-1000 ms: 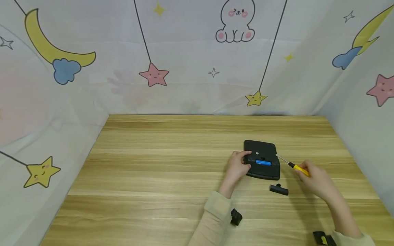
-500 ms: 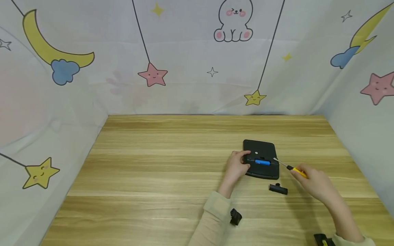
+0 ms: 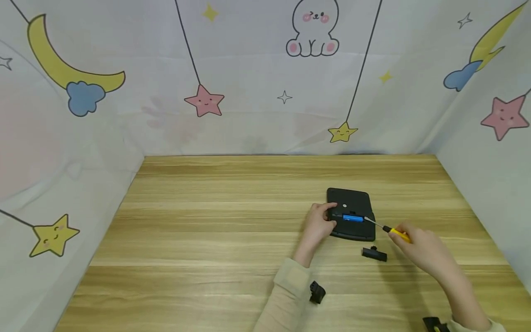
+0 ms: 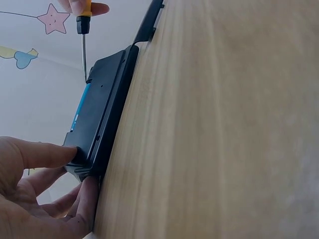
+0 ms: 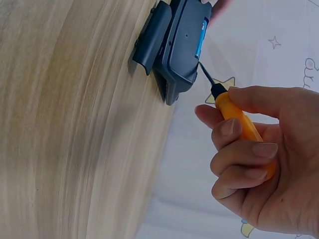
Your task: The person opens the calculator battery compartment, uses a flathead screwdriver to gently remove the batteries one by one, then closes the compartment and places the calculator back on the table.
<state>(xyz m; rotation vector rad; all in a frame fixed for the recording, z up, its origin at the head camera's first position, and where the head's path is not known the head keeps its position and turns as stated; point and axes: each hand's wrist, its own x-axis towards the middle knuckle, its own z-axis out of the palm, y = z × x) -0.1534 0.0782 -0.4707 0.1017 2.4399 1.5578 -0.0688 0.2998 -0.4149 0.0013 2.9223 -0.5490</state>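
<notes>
A black calculator-like device (image 3: 349,199) lies back-up on the table, a blue battery (image 3: 353,218) in its uncovered compartment. My left hand (image 3: 318,223) grips its left edge; in the left wrist view the thumb (image 4: 50,155) presses on the back and other fingers reach the side. With its fingers curled round the yellow handle, my right hand (image 5: 264,154) holds a screwdriver (image 5: 239,117). The screwdriver's metal tip is right at the battery's right end. Just in front of the device lies a loose black battery cover (image 3: 374,254).
A small black part (image 3: 317,292) lies beside the left sleeve. Another black item with a yellow patch (image 3: 434,324) sits by the right cuff. White printed cloth (image 3: 249,133) hangs behind and at both sides of the wooden table (image 3: 207,221).
The right hand has moved the screwdriver's tip from the device's right edge inward, left and towards me, to the battery's end. The left hand keeps its grip.
</notes>
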